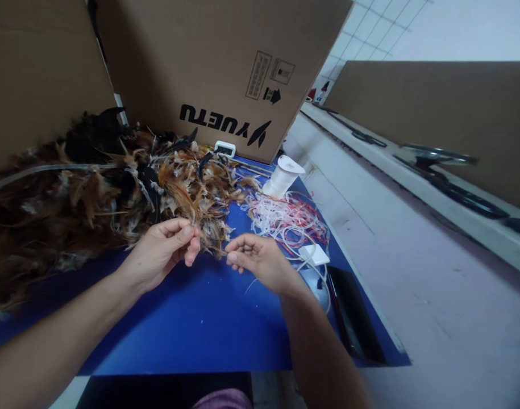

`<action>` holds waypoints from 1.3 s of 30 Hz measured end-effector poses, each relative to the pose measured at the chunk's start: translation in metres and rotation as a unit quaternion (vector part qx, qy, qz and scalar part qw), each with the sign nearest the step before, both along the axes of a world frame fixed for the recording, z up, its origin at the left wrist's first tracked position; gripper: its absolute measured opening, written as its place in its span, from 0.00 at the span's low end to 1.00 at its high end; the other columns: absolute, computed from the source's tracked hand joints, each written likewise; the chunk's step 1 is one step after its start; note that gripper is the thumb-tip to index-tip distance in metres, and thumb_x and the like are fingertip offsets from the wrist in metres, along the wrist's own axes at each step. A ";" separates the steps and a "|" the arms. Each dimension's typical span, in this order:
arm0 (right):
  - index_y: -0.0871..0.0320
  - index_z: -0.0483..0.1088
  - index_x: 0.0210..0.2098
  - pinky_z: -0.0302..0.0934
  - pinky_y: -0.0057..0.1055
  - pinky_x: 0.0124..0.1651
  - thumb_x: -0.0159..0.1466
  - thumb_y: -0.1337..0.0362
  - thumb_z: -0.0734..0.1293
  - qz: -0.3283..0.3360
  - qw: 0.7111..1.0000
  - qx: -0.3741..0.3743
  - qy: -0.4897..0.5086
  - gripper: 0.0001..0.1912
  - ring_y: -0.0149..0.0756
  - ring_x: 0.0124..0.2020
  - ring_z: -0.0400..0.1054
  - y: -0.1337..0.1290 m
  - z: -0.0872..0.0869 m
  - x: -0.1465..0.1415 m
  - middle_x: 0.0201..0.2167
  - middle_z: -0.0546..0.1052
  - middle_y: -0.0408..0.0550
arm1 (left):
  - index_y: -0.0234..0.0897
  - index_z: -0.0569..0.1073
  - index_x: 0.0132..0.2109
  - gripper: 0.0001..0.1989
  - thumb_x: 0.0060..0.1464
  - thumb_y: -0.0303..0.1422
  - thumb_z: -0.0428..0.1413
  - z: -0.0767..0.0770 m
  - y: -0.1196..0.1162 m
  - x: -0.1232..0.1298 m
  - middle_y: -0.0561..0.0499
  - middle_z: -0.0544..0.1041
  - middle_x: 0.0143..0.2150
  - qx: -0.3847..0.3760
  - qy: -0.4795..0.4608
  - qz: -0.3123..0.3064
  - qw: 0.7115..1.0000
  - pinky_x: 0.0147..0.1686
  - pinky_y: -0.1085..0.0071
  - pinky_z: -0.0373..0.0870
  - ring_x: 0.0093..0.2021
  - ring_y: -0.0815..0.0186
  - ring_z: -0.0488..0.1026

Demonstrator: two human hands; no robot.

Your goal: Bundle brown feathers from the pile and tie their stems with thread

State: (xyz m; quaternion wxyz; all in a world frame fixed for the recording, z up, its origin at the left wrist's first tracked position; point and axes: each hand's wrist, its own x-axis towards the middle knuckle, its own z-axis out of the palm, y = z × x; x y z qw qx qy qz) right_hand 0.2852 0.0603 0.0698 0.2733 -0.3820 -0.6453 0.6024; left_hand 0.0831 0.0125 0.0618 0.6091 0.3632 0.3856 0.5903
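My left hand [168,250] is closed in a pinch, thumb against forefinger, at the near edge of a feather pile [110,199]. An orange-brown feather [182,196] rises from its fingertips. Just to the right, my right hand [262,261] also pinches with thumb and forefinger. Pale fluff [219,253] touches those fingertips, but what they grip is too small to make out. A thin pale strand [251,285] shows below the right hand. The two hands are a short gap apart above the blue tabletop [191,324].
Behind the feathers stands a large cardboard box [217,62]; near its base is a small white digital display [224,149]. On the right are a white spool [283,176], tangled white and red strips [285,218], a white square with a cable [314,254] and a black phone-like slab [356,315].
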 end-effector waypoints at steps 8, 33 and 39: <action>0.60 0.75 0.30 0.63 0.25 0.26 0.53 0.62 0.73 -0.009 0.996 -0.031 0.081 0.08 0.25 0.21 0.67 -0.004 0.002 0.000 0.22 0.75 0.41 | 0.33 0.73 0.29 0.10 0.50 0.35 0.62 -0.004 -0.002 0.002 0.54 0.73 0.21 -0.013 0.006 -0.024 1.000 0.19 0.78 0.65 0.18 0.74 0.67; 0.59 0.68 0.28 0.59 0.25 0.26 0.51 0.60 0.74 -0.074 0.952 -0.150 0.255 0.12 0.26 0.22 0.63 -0.013 -0.005 -0.022 0.20 0.70 0.39 | 0.31 0.75 0.28 0.12 0.48 0.37 0.63 -0.016 -0.005 0.013 0.52 0.74 0.21 -0.019 0.047 -0.085 0.995 0.21 0.75 0.66 0.18 0.73 0.68; 0.60 0.68 0.28 0.60 0.25 0.26 0.53 0.62 0.73 -0.079 0.953 -0.144 0.254 0.11 0.26 0.23 0.66 -0.015 -0.003 -0.024 0.22 0.73 0.41 | 0.31 0.75 0.28 0.11 0.49 0.36 0.62 -0.016 -0.006 0.014 0.51 0.74 0.21 -0.013 0.059 -0.092 0.994 0.21 0.76 0.66 0.19 0.73 0.68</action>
